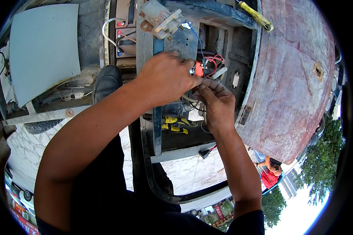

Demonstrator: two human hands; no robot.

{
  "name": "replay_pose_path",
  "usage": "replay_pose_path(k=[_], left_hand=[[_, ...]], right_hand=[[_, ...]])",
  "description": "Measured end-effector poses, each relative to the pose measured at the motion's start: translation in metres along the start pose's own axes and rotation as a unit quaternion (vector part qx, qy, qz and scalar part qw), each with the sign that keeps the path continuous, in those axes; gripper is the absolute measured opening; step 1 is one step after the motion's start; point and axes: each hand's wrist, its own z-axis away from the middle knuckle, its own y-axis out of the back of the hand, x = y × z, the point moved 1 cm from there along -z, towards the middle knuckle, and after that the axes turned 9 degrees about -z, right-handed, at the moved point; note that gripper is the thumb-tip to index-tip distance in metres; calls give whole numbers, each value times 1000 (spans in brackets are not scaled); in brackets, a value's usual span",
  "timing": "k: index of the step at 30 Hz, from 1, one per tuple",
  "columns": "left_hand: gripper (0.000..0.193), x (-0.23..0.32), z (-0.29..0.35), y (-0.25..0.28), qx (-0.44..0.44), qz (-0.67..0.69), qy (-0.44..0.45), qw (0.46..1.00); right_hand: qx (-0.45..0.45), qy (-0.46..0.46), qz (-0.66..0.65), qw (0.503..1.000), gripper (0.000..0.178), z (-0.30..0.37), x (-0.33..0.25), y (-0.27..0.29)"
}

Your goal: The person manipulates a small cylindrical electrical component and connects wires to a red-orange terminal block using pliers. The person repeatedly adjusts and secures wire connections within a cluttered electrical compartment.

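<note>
Left hand: the left hand (168, 78) is curled beside an orange-red part (199, 69); whether it grips that part, I cannot tell.
Right hand: the right hand (219, 102) has thumb and fingers drawn narrow, tips meeting the left thumb; anything pinched there is hidden.
Orange-red part: in the middle of the metal frame, just beside the left fingers, with red wires (213, 66) looping to its right.
Open recess: its dark wall (240, 58) stands behind the wires; a small white connector (236, 80) lies inside, right of the hands.
Lower compartment: on its dark floor (182, 143) lie yellow-and-black hand tools (179, 123), below the hands.
Battery bay: bounded by a pale edge strip (107, 47), it holds brown boxes (126, 34) with red terminals, a white cable (104, 29) curving out over the edge.
</note>
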Motion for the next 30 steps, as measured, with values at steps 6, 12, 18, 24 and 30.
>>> replay_pose_path(k=[6,12,18,24,30], left_hand=[[35,0,0,1,-4,1,5,1000],[34,0,0,0,1,0,4,1000],[35,0,0,3,-19,3,6,1000],[36,0,0,0,1,-1,4,1000],[42,0,0,1,-6,-2,5,1000]], right_hand=[[-8,-13,-23,1000,16,-3,1,2],[-21,-27,-11,999,16,-5,-3,5],[-27,-51,-31,998,16,-6,-5,9],[-29,-55,-17,998,21,-7,-6,9],[-33,-45,1,998,19,-8,-7,7]])
